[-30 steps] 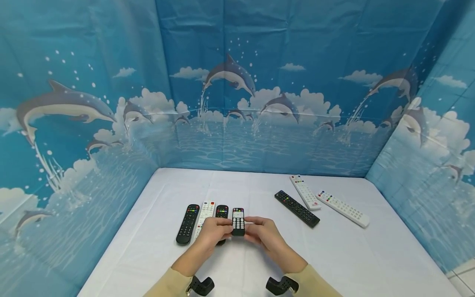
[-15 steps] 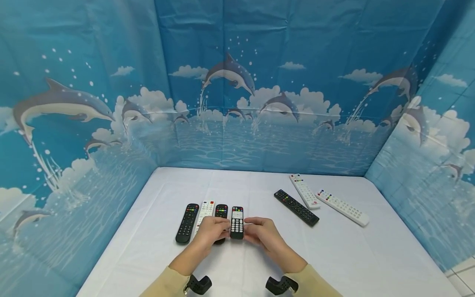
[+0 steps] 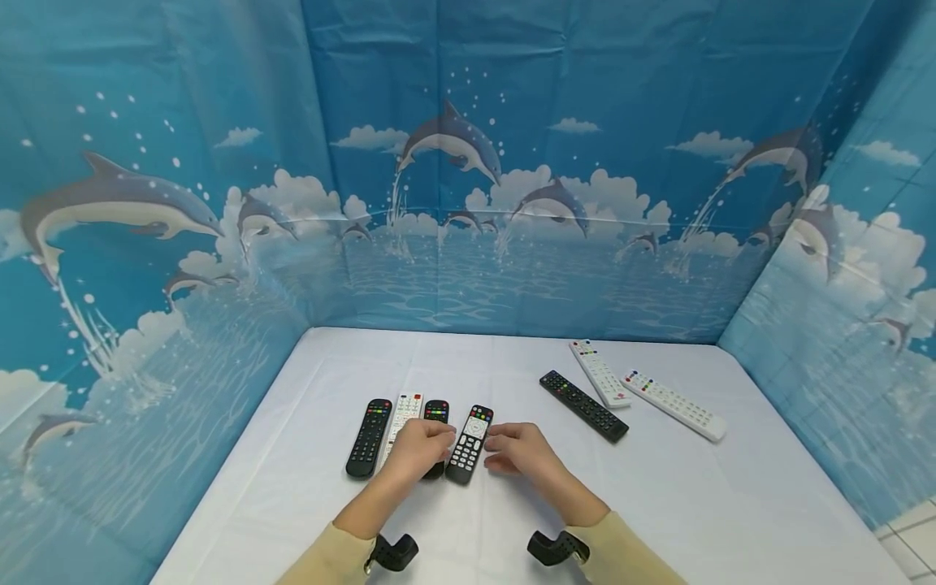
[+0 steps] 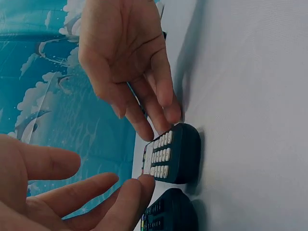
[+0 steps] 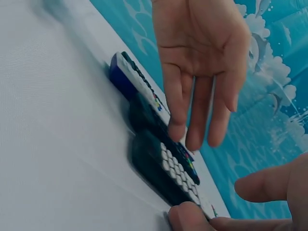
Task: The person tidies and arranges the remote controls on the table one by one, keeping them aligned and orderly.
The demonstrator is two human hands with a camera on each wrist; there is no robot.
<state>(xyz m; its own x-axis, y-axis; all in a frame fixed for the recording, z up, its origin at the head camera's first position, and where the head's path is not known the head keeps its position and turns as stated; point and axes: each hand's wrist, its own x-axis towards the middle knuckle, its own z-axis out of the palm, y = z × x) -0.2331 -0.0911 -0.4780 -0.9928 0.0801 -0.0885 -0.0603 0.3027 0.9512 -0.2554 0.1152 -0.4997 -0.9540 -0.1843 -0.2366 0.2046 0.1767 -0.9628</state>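
Observation:
A black remote control (image 3: 469, 447) with white keys lies on the white cloth between both hands, its top end angled to the right. My left hand (image 3: 420, 447) is at its left side, fingers loosely extended, fingertips close to the remote's edge. Across from it, my right hand (image 3: 517, 449) has relaxed fingers right at the remote's right side. In the left wrist view the keypad end of this remote (image 4: 173, 154) shows between the two hands. Partly under my left hand in the head view is another black remote (image 3: 436, 411).
A black remote (image 3: 369, 439) and a white remote (image 3: 406, 414) lie side by side at the left. To the right are a black remote (image 3: 583, 406) and two white remotes (image 3: 600, 374), (image 3: 674, 405). Dolphin-print curtains (image 3: 512, 284) border the table's back and sides.
The white-keyed remote, earlier upended between the hands, now lies lower and has turned clockwise, its near end swinging left. Both hands have loosened, and the right has drawn slightly away.

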